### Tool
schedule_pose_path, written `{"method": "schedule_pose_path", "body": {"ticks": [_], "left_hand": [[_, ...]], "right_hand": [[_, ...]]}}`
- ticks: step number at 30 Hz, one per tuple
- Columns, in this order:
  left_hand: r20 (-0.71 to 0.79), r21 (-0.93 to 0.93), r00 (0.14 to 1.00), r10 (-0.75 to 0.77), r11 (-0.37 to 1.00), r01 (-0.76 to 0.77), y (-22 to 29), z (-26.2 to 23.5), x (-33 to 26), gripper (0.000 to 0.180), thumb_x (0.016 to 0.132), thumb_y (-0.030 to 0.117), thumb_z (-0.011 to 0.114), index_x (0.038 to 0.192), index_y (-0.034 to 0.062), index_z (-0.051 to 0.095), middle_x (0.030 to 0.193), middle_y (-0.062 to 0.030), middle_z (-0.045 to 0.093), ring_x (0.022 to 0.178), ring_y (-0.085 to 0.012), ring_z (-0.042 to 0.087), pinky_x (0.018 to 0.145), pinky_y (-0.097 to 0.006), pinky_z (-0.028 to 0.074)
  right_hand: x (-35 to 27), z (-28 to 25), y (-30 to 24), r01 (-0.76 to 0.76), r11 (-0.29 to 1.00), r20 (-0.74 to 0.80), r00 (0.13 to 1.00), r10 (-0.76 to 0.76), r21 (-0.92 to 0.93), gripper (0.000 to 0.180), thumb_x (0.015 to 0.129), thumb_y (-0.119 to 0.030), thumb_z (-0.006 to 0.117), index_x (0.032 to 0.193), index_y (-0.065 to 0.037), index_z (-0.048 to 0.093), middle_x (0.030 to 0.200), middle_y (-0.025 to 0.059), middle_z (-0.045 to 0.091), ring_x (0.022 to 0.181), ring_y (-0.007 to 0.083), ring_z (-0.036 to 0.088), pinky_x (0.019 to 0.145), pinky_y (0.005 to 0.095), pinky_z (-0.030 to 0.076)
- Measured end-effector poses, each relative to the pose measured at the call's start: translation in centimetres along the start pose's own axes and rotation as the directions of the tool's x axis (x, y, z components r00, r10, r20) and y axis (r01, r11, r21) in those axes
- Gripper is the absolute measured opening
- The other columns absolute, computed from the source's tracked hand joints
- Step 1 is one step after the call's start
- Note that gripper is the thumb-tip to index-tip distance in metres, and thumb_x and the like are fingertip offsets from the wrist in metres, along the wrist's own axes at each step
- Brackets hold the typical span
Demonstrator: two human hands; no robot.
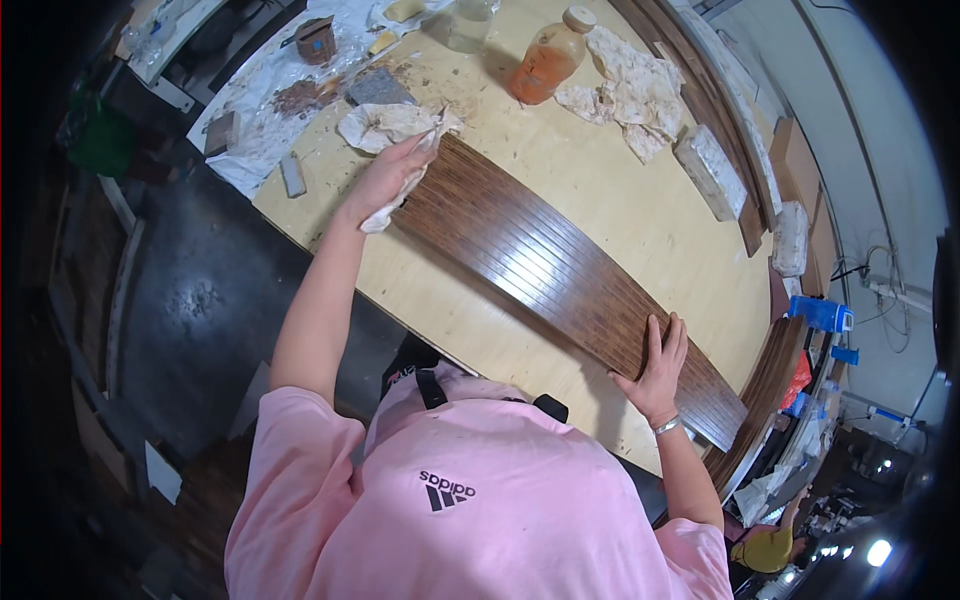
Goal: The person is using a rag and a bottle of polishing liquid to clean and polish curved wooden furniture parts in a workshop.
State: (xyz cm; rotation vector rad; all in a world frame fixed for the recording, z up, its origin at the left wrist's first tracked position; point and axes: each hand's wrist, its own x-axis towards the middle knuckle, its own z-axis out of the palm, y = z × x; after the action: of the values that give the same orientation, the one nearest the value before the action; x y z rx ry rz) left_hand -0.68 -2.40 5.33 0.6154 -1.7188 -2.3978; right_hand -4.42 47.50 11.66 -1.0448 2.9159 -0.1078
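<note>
Left hand closed on a pale rag, pressed to the far end of the dark slatted plank lying diagonally across the tabletop, right hand flat, fingers spread on its near end (seemingly to steady it).

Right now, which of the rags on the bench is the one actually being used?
The crumpled white rag under the left hand, pressed on the end of the brown slatted panel. The stained rags near the orange bottle lie untouched.

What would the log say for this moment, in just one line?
left hand: pressing white rag on dark wooden panel | right hand: flat on panel, steadying | nearby: orange bottle, crumpled cloths on table
</note>
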Motion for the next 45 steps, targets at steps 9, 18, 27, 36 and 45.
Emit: {"method": "schedule_pose_path", "body": {"ticks": [9,18,27,36,45], "left_hand": [[0.095,-0.131,0.995,0.025,0.991,-0.012,-2.7,-1.9,1.2,0.04,0.101,0.016,0.05,0.136,-0.0035,0.052,0.126,-0.0019,0.061,0.113,-0.0107,0.054,0.098,-0.026,0.04],[0.268,0.338,0.906,0.329,0.848,-0.408,4.4,9.3,-6.6,0.034,0.093,0.016,0.056,0.123,0.005,0.065,0.123,-0.0123,0.065,0.106,-0.0253,0.062,0.1,-0.038,0.046],[0.296,0.833,0.793,0.532,0.263,-0.487,2.9,0.1,-4.3,0.02,0.091,0.014,0.064,0.109,0.0097,0.073,0.12,-0.0166,0.059,0.099,-0.0298,0.062,0.088,-0.039,0.052],[0.588,0.774,0.7,0.405,-0.03,-0.633,-0.4,11.8,-7.2,0.024,0.082,0.007,0.066,0.107,0.0089,0.065,0.118,-0.0092,0.063,0.114,-0.0289,0.056,0.1,-0.039,0.042],[-0.361,0.131,0.919,0.161,0.984,-0.121,3.3,-5.8,-7.8,0.017,0.091,0.001,0.053,0.1,-0.0013,0.067,0.094,-0.0071,0.069,0.09,-0.0159,0.064,0.087,-0.029,0.05]], "right_hand": [[0.4,-0.3,-0.5,-0.016,0.999,0.03,0.999,0.017,-0.038,0.118,0.056,-0.054,0.081,0.153,-0.014,0.028,0.153,0.0284,0.023,0.138,0.0504,0.024,0.111,0.0599,0.023],[0.0,-0.2,-0.4,-0.032,0.999,0.003,0.999,0.032,-0.025,0.111,0.055,-0.05,0.08,0.15,-0.014,0.035,0.151,0.0278,0.028,0.136,0.0491,0.028,0.11,0.0596,0.025],[0.2,-0.5,-0.2,-0.039,0.999,-0.027,0.999,0.039,0.014,0.108,0.056,-0.049,0.08,0.149,-0.014,0.038,0.15,0.0283,0.029,0.135,0.0501,0.029,0.109,0.0597,0.026],[0.0,-0.8,0.0,-0.055,0.998,-0.017,0.998,0.056,0.03,0.107,0.055,-0.044,0.082,0.148,-0.014,0.039,0.148,0.0287,0.03,0.134,0.0506,0.029,0.109,0.0597,0.026],[1.7,-1.1,-1.3,0.004,0.992,0.033,0.999,-0.008,0.123,0.114,0.054,-0.046,0.085,0.151,-0.014,0.034,0.149,0.0302,0.027,0.139,0.05,0.025,0.112,0.0602,0.022]]}}
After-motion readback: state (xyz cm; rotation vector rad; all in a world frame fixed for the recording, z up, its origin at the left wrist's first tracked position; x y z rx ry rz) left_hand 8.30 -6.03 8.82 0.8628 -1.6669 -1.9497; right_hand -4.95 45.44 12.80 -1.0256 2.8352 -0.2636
